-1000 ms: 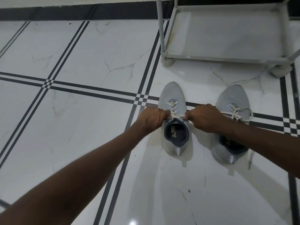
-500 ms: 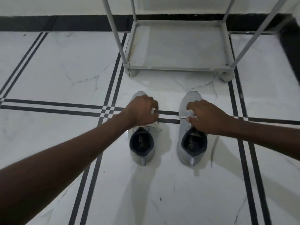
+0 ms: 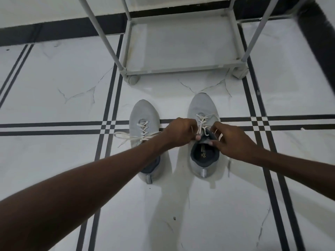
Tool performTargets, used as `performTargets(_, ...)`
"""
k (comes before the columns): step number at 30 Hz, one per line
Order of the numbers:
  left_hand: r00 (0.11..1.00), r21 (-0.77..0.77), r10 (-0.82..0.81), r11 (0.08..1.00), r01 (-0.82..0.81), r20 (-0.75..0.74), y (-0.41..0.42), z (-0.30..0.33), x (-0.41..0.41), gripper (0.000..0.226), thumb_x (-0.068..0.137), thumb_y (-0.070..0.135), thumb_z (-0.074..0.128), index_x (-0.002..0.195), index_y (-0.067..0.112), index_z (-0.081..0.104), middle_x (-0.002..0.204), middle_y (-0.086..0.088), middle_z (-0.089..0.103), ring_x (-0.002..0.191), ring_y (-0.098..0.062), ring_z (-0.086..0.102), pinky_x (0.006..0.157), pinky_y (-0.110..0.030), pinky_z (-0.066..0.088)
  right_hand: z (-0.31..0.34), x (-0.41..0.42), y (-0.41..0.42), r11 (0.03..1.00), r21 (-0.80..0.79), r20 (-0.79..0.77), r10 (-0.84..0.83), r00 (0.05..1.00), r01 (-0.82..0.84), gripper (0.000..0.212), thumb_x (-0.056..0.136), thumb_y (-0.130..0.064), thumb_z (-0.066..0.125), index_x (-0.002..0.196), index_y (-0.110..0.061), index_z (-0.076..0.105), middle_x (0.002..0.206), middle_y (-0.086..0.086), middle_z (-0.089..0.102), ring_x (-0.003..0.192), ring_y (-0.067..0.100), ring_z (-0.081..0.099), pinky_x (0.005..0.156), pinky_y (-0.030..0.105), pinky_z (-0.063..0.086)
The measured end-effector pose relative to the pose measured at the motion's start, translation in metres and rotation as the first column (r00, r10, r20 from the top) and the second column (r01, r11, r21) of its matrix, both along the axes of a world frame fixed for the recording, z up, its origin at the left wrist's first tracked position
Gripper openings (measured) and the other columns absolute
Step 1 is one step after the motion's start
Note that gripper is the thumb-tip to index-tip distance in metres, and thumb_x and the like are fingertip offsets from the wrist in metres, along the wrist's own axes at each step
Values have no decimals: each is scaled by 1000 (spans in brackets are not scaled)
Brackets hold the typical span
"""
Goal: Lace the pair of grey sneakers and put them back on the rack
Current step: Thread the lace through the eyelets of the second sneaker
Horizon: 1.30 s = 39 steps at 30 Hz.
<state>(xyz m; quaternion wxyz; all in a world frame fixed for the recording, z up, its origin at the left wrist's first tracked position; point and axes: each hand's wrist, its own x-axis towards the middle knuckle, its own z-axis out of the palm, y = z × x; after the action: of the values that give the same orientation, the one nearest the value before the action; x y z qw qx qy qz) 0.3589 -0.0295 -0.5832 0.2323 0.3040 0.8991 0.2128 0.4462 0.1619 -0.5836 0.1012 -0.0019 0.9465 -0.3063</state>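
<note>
Both hands' fingers [image 3: 199, 137] pinch the right sneaker's [image 3: 203, 105] laces [image 3: 201, 124]; its insole logo [image 3: 203, 154] is unreadable

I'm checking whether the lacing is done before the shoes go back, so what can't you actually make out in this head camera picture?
- Head view: the top eyelets of the right grey knit sneaker are covered by the left hand and right hand.
- The collar of the left grey knit sneaker is hidden by the left forearm.
- The upper shelves of the white metal rack are cut off by the top edge.
- The insole print is too small to read.
</note>
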Motion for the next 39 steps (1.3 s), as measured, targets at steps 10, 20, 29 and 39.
performTargets(10, 896, -110, -98, 992, 56, -433, -10, 4, -19, 34, 84, 16, 65, 118, 13, 61, 115, -12, 64, 101, -31, 58, 81, -42, 49, 8, -20, 15, 995, -20, 52, 100, 994, -99, 35, 84, -36, 69, 61, -22, 47, 60, -2, 55, 57, 15, 52, 56, 30, 37)
performTargets(20, 813, -247, -351, 933, 262, -465, -9, -5, -15, 29, 85, 27, 67, 113, 17, 65, 120, -10, 59, 112, -30, 53, 87, -43, 46, 10, -26, 28, 990, 9, 143, 136, 980, -138, 25, 91, -29, 62, 67, -21, 66, 59, -5, 60, 54, 8, 52, 57, 29, 39)
performTargets(29, 856, -185, -379, 925, 333, -353, -10, 4, -9, 6, 82, 15, 62, 79, 13, 67, 96, -14, 68, 100, -35, 62, 81, -42, 51, 0, -28, 22, 945, 170, 113, 263, 958, -279, 18, 95, -30, 53, 80, -21, 57, 72, -3, 63, 69, 20, 57, 63, 38, 48)
performTargets(39, 982, -162, -161, 976, 145, -94, -51, -8, -6, 21, 87, 26, 42, 68, 23, 51, 68, -2, 62, 67, -30, 58, 62, -40, 52, -9, -15, 41, 916, 298, 61, 261, 963, -267, 41, 96, -27, 49, 57, -30, 36, 49, -12, 40, 49, 4, 38, 47, 25, 24)
